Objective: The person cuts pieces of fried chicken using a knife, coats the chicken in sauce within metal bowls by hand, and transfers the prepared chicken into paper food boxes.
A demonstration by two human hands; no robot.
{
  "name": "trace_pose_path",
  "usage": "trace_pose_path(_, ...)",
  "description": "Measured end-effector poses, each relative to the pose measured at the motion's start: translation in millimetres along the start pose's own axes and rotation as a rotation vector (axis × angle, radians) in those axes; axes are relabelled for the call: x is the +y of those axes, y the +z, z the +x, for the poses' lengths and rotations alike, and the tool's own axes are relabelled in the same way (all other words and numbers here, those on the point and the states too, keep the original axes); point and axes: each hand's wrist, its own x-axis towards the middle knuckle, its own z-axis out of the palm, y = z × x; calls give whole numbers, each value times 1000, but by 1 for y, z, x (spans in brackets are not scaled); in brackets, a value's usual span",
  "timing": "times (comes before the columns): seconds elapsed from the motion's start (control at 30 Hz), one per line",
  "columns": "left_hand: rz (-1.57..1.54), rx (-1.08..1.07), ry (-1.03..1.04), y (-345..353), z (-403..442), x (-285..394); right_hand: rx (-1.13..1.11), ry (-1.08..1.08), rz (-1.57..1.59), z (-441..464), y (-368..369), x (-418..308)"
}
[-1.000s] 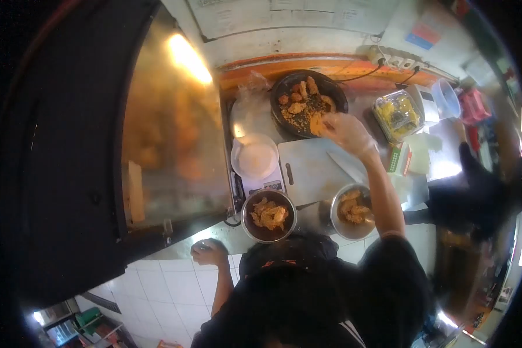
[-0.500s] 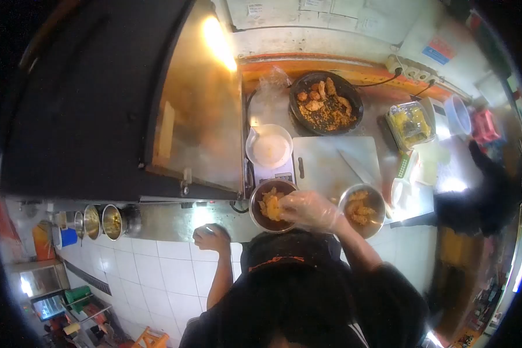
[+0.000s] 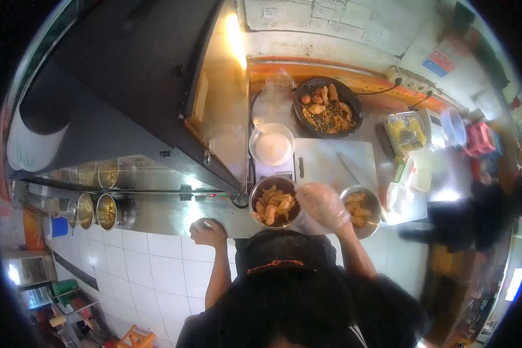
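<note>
My right hand (image 3: 323,206), in a clear plastic glove, hovers between two metal bowls with its fingers loosely apart; I see nothing in it. The left bowl (image 3: 300,204) holds several pieces of fried chicken (image 3: 274,204). In the right bowl (image 3: 377,216) lie more fried pieces (image 3: 358,210), partly covered by my right hand and wrist. My left hand (image 3: 209,232) is bare and curled closed, resting at the counter's front edge, with no object visible in it.
Behind the bowls are a cutting board (image 3: 325,153) with a knife (image 3: 351,168), a white dish (image 3: 272,145) on a scale, and a black pan (image 3: 304,123) of fried pieces and crumbs. A dark cabinet (image 3: 127,81) overhangs the left. A person in black (image 3: 470,214) stands at the right.
My right hand has moved out of the left bowl toward the right bowl, leaving the chicken in the left bowl uncovered. My left hand stays at the counter edge. The view has shifted slightly.
</note>
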Motion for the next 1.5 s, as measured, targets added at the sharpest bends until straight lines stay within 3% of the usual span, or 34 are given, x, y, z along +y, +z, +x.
trace_pose_path(0.07, 22, -26, -44, 1, -1, -2, -4, 82, -49, 6, -16, -5)
trace_pose_path(0.13, 14, -22, -28, 0, -1, -3, 32, 342, -58, 7, -25, -11)
trace_pose_path(0.2, -9, -17, -6, -2, -1, 1, 31, 381, -28, -2, -15, -2)
trace_pose_path(0.27, -7, -36, 1, -7, 0, 3, 346, 322, 304, -8, 0, -3)
trace_pose_path(0.4, -1, -21, -7, -8, 1, 5, 323, 380, 65, -14, 0, -31)
trace_pose_path(0.47, -65, -258, -83, -26, 8, 10, 163, 526, 198, -11, 3, -43)
trace_pose_path(0.5, -612, -426, -231, -2, 3, -13, 162, 511, 255, -7, 8, -48)
trace_pose_path(0.53, -786, -429, -230, -12, -1, -2, 160, 512, 257, -3, 19, -51)
trace_pose_path(0.6, -943, -1019, -381, -33, 5, 8, -53, 439, 41, 9, 42, -49)
trace_pose_path(0.63, -951, -1020, -384, -39, 5, 18, -53, 437, 33, 18, 48, -49)
trace_pose_path(0.7, -1061, -1480, -524, -51, 0, 37, -342, 320, -40, 33, 61, -52)
trace_pose_path(0.8, -1088, -1447, -562, -68, 2, 62, -531, 140, -267, 48, 85, -53)
trace_pose_path(0.97, -1165, -1360, -642, -43, -2, 72, -587, -125, -234, 48, 120, -28)
trace_pose_path(1.07, -1162, -1369, -518, -33, -4, 73, -540, -245, -234, 47, 117, -23)
trace_pose_path(1.13, -1126, -1273, -203, -33, -9, 75, -491, -303, -245, 43, 108, -28)
trace_pose_path(1.2, -1179, -1274, -288, -34, -11, 80, -469, -64, -214, 40, 93, -32)
trace_pose_path(1.27, -1230, -1272, -374, -34, -9, 86, -450, -51, -210, 33, 93, -11)
trace_pose_path(1.37, -1112, -1323, -244, -17, -18, 83, -402, 56, -208, 39, 86, -12)
trace_pose_path(1.43, -980, -1188, -65, -7, -22, 82, -367, 157, -218, 53, 77, -25)
trace_pose_path(1.47, -981, -1191, -63, -8, -22, 83, -498, 263, -304, 63, 75, -34)
trace_pose_path(1.5, -1011, -1288, -224, -22, -14, 90, -628, 371, -388, 70, 75, -39)
